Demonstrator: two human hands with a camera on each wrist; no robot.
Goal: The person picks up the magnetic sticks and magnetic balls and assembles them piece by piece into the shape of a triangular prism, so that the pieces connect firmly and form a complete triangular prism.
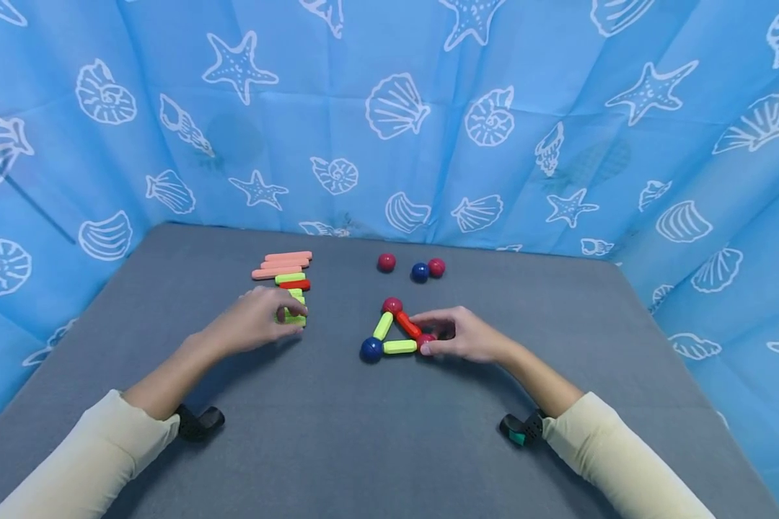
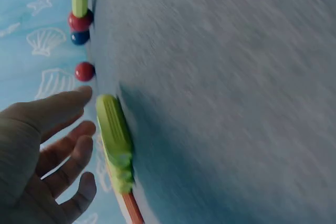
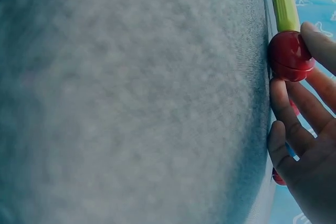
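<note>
Centrally on the grey counter (image 1: 337, 447): triangle (image 1: 396, 333) of rods and balls, with right hand (image 1: 464, 335) pinching its red corner ball (image 1: 425, 340) between thumb and fingers. Left hand (image 1: 260, 317), fingers loosely spread, touching a green rod (image 1: 293, 317) at the near end of the rod row (image 1: 285, 277). Behind the triangle, three loose balls (image 1: 418, 267).
</note>
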